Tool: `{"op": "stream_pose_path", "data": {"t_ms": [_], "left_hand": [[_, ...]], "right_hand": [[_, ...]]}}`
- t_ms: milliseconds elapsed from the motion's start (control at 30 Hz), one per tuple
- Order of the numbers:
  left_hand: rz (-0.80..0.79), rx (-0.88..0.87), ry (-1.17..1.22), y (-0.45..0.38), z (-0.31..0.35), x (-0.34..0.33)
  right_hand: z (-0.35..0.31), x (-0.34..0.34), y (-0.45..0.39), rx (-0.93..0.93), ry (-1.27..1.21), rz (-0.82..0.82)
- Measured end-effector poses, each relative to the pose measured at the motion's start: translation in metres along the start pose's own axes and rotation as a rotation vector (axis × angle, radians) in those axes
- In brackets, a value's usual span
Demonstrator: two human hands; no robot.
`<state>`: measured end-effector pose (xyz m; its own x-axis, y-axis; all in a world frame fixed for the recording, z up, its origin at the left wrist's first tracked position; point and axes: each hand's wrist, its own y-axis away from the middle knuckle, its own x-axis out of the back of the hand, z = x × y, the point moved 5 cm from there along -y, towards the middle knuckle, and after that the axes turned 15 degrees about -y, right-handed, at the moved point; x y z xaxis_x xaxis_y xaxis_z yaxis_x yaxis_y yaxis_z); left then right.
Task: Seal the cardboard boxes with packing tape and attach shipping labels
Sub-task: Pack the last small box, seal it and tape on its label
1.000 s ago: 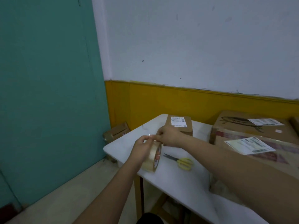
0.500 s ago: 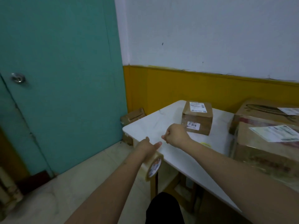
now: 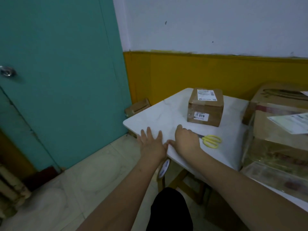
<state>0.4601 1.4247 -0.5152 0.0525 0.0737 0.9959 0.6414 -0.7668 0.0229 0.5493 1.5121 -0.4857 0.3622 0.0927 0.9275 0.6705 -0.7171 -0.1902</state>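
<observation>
My left hand (image 3: 150, 143) lies at the front edge of the white table (image 3: 160, 117) with its fingers spread and straight. A roll of packing tape (image 3: 163, 169) shows just under my left wrist, below the table edge; my forearm hides most of it. My right hand (image 3: 185, 141) rests palm down on the tabletop, its thumb touching my left hand. Yellow-handled scissors (image 3: 211, 141) lie just right of that hand, which covers their blades. A small sealed cardboard box (image 3: 206, 112) with a shipping label on top and a "019" sticker stands behind.
Large cardboard boxes (image 3: 276, 130) with a loose label sheet fill the table's right side. Another small box (image 3: 137, 106) sits on the floor by the yellow wall. A teal door (image 3: 58, 80) stands to the left. My dark-clothed knee (image 3: 168, 209) is under the table edge.
Both hands came down from holding the tape in the air to the table edge. My left hand let go and spread flat; the roll now sits under my wrist. The view shifted down and left.
</observation>
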Motion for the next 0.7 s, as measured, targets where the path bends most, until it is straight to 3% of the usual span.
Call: {"op": "stream_pose_path", "data": {"t_ms": [100,167,333,433,533,700], "left_hand": [[-0.078,-0.105,-0.029,-0.013,0.024,-0.009],[-0.043,-0.117,-0.027,-0.022,0.033,-0.013],[0.23,-0.225,0.078,-0.047,0.054,-0.002],[0.472,-0.312,0.495,-0.063,0.068,0.045],[0.6,-0.359,0.642,-0.086,0.081,0.098],[0.432,-0.689,0.351,-0.143,0.109,0.085]], "right_hand": [[0.024,0.003,0.0,-0.109,-0.036,-0.05],[0.03,0.007,0.002,-0.08,-0.014,-0.009],[0.021,0.072,-0.019,-0.043,0.034,0.088],[0.028,0.136,-0.066,-0.043,0.097,0.086],[0.047,0.179,-0.103,-0.009,0.167,-0.047],[0.099,0.158,-0.11,0.002,0.204,-0.394]]}}
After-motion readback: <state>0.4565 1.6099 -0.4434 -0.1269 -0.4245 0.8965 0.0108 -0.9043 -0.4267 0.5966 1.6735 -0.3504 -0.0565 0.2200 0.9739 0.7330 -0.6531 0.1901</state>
